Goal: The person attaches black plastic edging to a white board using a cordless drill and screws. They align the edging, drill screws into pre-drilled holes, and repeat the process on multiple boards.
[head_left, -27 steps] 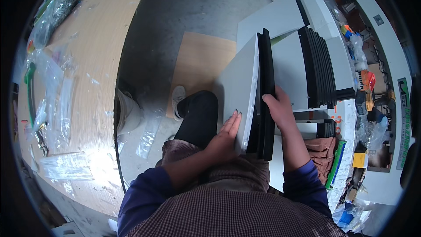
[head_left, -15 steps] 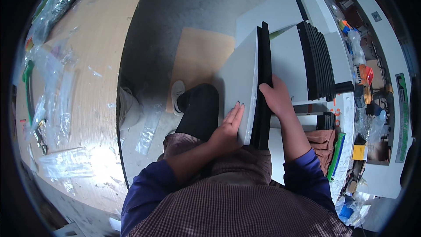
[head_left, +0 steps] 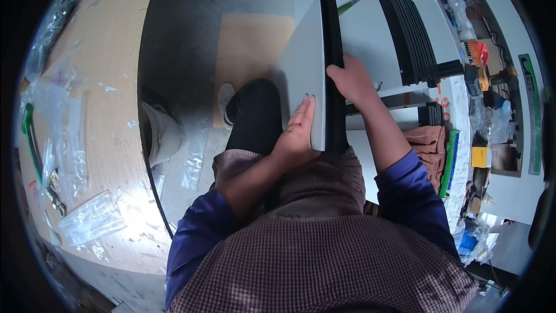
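A white panel [head_left: 302, 52] with a black edge strip [head_left: 333, 107] stands on edge in front of my body, its near end at my lap. My right hand [head_left: 354, 83] is closed on the black strip, the thumb on top and the fingers hidden down the far side. Against the panel's white face lies my left hand [head_left: 293, 139], its fingers stretched out flat and its thumb mostly hidden. To the right of the panel, similar white panels with black edges [head_left: 408, 37] are stacked.
On the left, a wooden table [head_left: 110, 81] carries clear plastic bags [head_left: 92, 217] and a green-handled tool [head_left: 30, 133]. A whitish bucket [head_left: 165, 133] stands beside it on the floor. Cardboard [head_left: 249, 40] lies ahead. A brown cloth [head_left: 427, 148] and a cluttered bench are at right.
The panel and both hands appear higher and slightly further left in the picture, while the surroundings shift too as the view moves. Both hands keep their places on the panel.
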The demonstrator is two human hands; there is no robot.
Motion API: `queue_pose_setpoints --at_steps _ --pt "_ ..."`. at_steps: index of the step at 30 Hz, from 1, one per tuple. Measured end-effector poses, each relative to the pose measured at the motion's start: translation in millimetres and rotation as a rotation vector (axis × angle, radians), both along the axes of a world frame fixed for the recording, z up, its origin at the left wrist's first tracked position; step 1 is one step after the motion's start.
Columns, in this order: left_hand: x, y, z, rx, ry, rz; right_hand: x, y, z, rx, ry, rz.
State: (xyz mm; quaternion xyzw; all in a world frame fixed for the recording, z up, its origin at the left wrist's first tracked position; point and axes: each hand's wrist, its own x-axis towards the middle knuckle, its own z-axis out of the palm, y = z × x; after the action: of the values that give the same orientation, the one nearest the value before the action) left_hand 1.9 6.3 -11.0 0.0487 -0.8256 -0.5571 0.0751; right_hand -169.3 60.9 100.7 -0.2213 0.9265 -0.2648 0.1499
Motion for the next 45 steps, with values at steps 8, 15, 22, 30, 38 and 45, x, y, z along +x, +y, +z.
queue_pose_setpoints --at_steps 8,15,22,30,38,45 --pt "-0.4 -1.4 6.9 0.001 -0.085 -0.026 8.3 -3.6 7.2 -0.007 -0.006 -0.016" --pt "-2.7 -3.4 7.1 0.024 -0.131 -0.062 8.3 -6.1 -16.1 -0.052 0.174 -0.039" --pt "10.6 -4.0 12.6 0.066 -0.03 -0.129 18.9 -7.5 -22.7 -0.121 0.166 -0.095" --pt "14.7 -7.1 20.8 -0.117 0.196 -0.07 21.5 -7.7 -23.0 -0.192 0.094 -0.102" --pt "12.6 -15.4 21.5 -0.237 0.222 0.009 -40.3 10.2 -49.7 -0.656 -0.442 -0.268" --pt "47.9 -42.8 26.3 -0.236 -0.021 -0.011 -135.1 -55.2 -108.6 -0.845 -0.421 0.028"
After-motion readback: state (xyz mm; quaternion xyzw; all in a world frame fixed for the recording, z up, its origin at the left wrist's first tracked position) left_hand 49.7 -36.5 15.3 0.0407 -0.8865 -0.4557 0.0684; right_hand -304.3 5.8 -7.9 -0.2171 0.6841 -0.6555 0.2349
